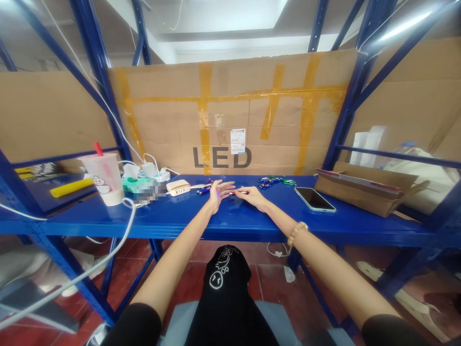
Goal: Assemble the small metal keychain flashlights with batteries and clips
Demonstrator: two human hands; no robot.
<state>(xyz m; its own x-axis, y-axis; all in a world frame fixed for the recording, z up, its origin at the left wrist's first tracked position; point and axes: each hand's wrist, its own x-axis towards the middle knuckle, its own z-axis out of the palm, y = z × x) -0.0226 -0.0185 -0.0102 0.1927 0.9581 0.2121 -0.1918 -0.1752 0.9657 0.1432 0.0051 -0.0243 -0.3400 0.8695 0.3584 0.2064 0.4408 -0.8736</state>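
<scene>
My left hand (217, 196) is held up over the blue shelf (248, 221), palm turned to the right and fingers stretched out. A violet spot of light shows on its palm. Between the fingers of my right hand (254, 198) is a small red flashlight (235, 193), its front end pointing at the left palm. Just behind the left hand lie several small blue pieces (203, 189), partly hidden by it. Beyond the right hand is a little pile of shiny blue and green pieces (271, 181), too small to make out fully.
A phone (315, 199) and an open cardboard box (370, 187) are on the right. On the left stand a drink cup (108, 180), a cream-coloured power bank (178, 188), a green packet (131, 184) and white cables (131, 221). A large cardboard sheet (173, 125) closes the back.
</scene>
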